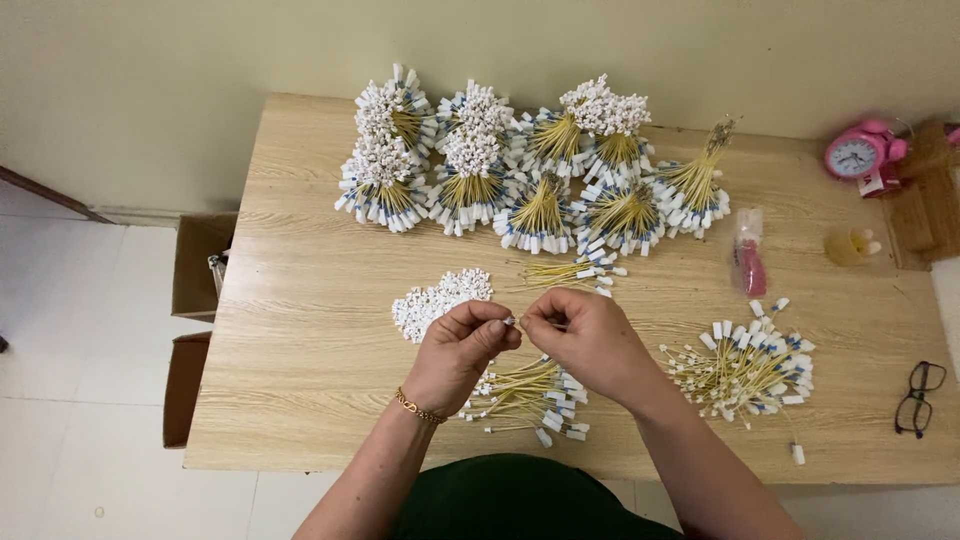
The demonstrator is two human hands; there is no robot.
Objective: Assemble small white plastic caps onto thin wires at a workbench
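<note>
My left hand (458, 352) and my right hand (590, 340) meet above the wooden table (300, 330), fingertips pinched together on one small white connector with a thin yellow wire (512, 322). A gold bracelet circles my left wrist. Under my hands lies a loose bunch of yellow wires with white tags (530, 398). A small heap of white connectors (438, 300) sits just left of my fingers. Another loose pile of tagged wires (745, 368) lies to the right.
Several tied bundles of tagged yellow wires (530, 170) fill the table's far side. A pink alarm clock (858, 152), a small pink bottle in a bag (748, 258), and black glasses (920, 398) are at the right. Cardboard boxes (198, 262) stand on the floor left.
</note>
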